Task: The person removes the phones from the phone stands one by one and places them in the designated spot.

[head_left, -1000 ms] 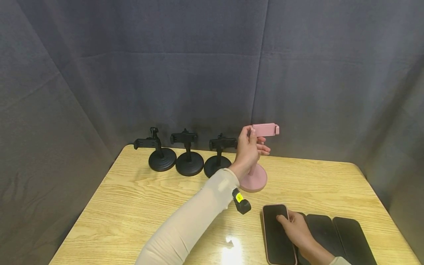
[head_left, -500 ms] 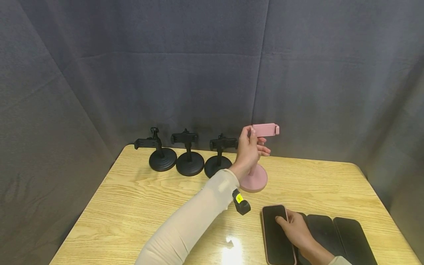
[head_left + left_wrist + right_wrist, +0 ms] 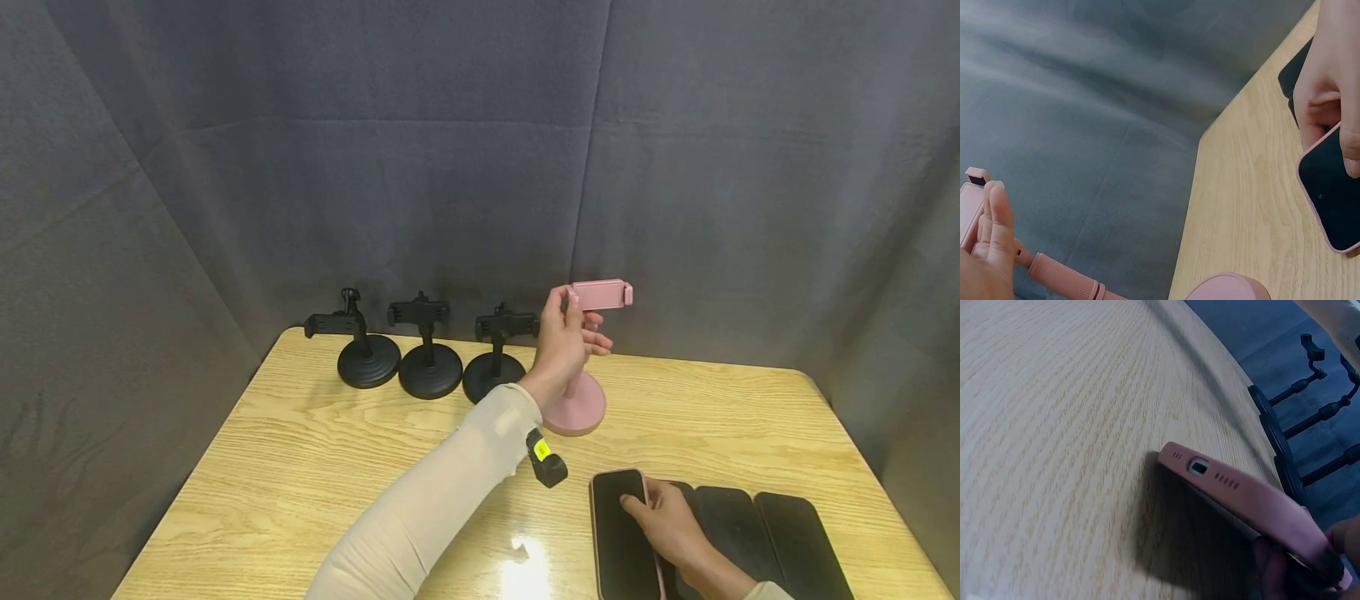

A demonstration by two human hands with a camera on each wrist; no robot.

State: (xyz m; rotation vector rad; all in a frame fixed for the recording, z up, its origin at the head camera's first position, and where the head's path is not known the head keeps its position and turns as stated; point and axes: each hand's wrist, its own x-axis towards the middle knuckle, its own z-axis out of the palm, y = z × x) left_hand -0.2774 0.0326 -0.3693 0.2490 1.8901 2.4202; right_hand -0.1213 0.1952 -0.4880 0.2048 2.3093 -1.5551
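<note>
At the holder of a pink phone stand (image 3: 602,294), my left hand (image 3: 561,337) pinches its left end, the thumb in front. The stand's round base rests on the table, and its stem is partly hidden behind the hand. My right hand (image 3: 671,527) grips the right edge of a smartphone (image 3: 621,533) in a pink case, thumb on the dark screen. In the right wrist view the phone (image 3: 1254,500) is tilted, its charging-port end raised off the wood with a shadow beneath. The left wrist view shows the fingers (image 3: 999,228) against the pink holder.
Three black phone stands (image 3: 430,371) line the back left of the wooden table (image 3: 300,492). Several dark phones (image 3: 798,533) lie side by side at the front right, partly under the right forearm. A grey curtain (image 3: 420,192) hangs behind the table.
My right hand and the phone have shifted slightly to the left and toward me. My left hand has stayed in place on the pink stand.
</note>
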